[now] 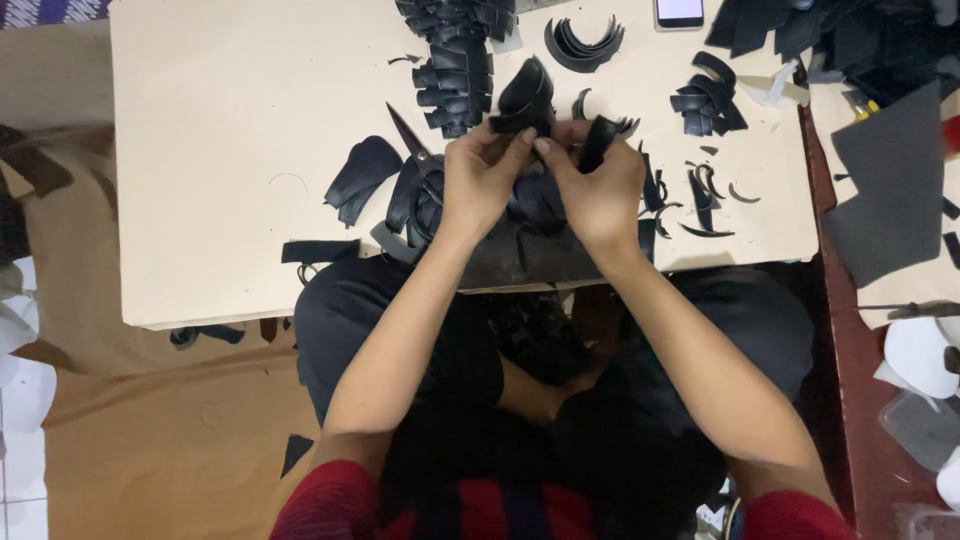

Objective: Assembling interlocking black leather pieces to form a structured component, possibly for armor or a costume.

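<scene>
Both of my hands meet over the near middle of a cream work board [230,140]. My left hand [482,178] pinches a curved black leather piece [524,98] that stands up between the fingers. My right hand [598,190] grips the same piece from the right, with a black strip [597,142] held under its fingers. Under the hands lies a heap of black leather cut-outs [535,205]. Black-handled scissors [412,145] lie just left of my left hand, partly hidden by the leather.
A stack of folded black pieces [455,65] and curved black strips [582,42] sit at the board's far edge, beside a phone [679,12]. More black scraps [708,100] lie to the right. A dark grey sheet [890,190] covers the right table. White plastic containers [925,400] stand lower right.
</scene>
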